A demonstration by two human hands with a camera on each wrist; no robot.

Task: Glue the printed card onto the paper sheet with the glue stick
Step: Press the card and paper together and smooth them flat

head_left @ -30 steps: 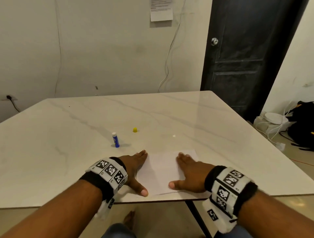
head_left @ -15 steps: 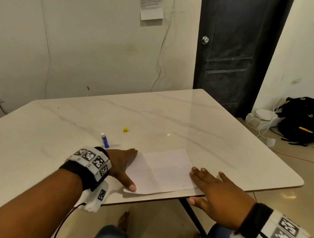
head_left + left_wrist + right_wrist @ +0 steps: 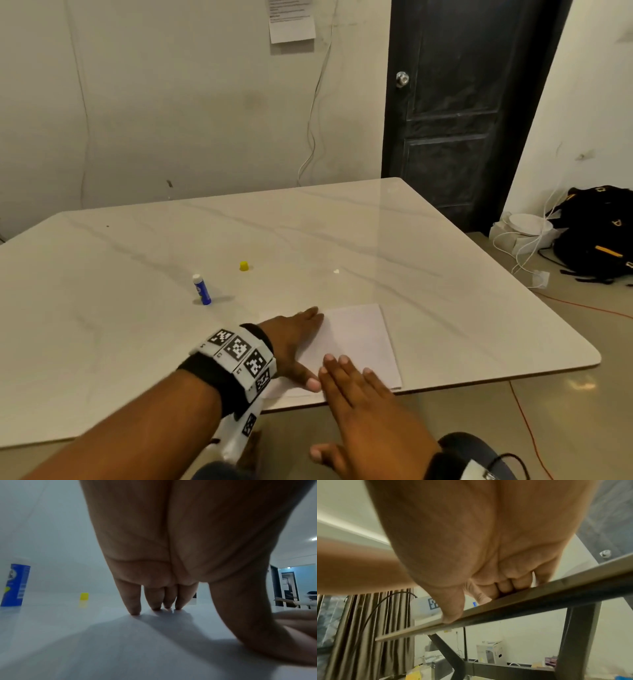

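Note:
A white paper sheet [image 3: 359, 339] lies flat at the table's near edge. No print shows on it, and I cannot tell the card apart from the sheet. My left hand [image 3: 301, 346] presses flat on the sheet's left part, fingers straight and thumb spread. In the left wrist view its fingertips [image 3: 135, 612] touch the paper. My right hand [image 3: 342, 404] reaches over the near edge with straight fingers on the sheet beside my left thumb. Its thumb [image 3: 452, 616] sits at the table edge. The blue glue stick [image 3: 201, 289] stands upright and uncapped, left of the sheet.
A yellow cap [image 3: 244, 266] and a small white scrap [image 3: 336, 271] lie farther back on the marble table [image 3: 445, 274]. A dark door [image 3: 462, 102], a black bag [image 3: 596, 233] and cables on the floor are at the right.
My right hand left the sheet's right part, drew back to the table edge and slid left toward my left thumb. The left hand stayed pressed on the sheet.

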